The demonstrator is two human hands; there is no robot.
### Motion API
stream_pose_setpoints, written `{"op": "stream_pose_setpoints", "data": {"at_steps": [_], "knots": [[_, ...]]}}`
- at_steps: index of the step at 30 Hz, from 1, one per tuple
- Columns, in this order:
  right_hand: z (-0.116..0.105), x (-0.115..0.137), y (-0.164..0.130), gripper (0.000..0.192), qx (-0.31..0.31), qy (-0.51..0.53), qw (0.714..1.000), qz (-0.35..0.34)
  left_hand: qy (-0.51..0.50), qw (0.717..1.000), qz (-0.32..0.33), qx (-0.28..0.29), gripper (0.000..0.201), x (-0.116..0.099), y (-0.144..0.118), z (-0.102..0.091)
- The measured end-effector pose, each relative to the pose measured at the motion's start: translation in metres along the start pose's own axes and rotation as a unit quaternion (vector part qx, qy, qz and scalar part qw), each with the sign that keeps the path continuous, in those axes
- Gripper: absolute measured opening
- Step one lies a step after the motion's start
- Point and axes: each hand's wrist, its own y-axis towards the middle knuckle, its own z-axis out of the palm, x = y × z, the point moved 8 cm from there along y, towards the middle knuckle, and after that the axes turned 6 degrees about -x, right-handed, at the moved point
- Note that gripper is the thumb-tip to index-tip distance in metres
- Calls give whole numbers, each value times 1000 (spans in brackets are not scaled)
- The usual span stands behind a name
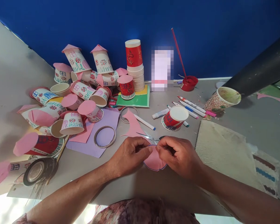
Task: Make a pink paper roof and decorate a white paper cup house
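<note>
A round piece of pink paper (155,160) with a dark outline is held between my two hands near the front of the table. My left hand (133,155) pinches its upper left edge with thumb and fingers. On the upper right edge my right hand (178,155) does the same, its fingertips close to the left ones. Just beyond lie scissors (151,138), their handles partly hidden by my right hand. A pink paper offcut (132,124) rests by the blades. Behind my right hand stands a red and white paper cup (175,118).
At left are many decorated paper cups (72,123) with pink paper tops. A tape roll (105,137) lies on purple paper (84,147). Several markers (193,107), a cup stack (138,77), a red pot (189,84) with a brush, and a cream cloth (220,152) surround the work area.
</note>
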Motion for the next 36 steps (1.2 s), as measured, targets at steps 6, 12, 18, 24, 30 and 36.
{"op": "stream_pose_setpoints", "data": {"at_steps": [6, 12, 18, 24, 30, 36], "knots": [[-4, 13, -1, 18, -51, -8, 996, -75, 6, 1000, -6, -12, 12, 4, 2, 1], [-11, 35, -8, 20, -91, -60, 971, -212, -36, 999, 16, -18, 13, 0, 1, 1], [-24, 56, -20, 10, -123, -108, 936, -312, 2, 966, 223, -128, 18, -24, -12, -12], [-29, 68, -22, 12, -121, -118, 923, -346, 94, 885, 411, -196, 18, -41, -35, -18], [-23, 40, -6, 16, -133, -175, 949, -227, 239, 778, 505, -287, 20, -49, -58, -24], [-14, 14, 2, 20, -65, -131, 978, -147, 256, 753, 521, -308, 18, -50, -63, -19]]}}
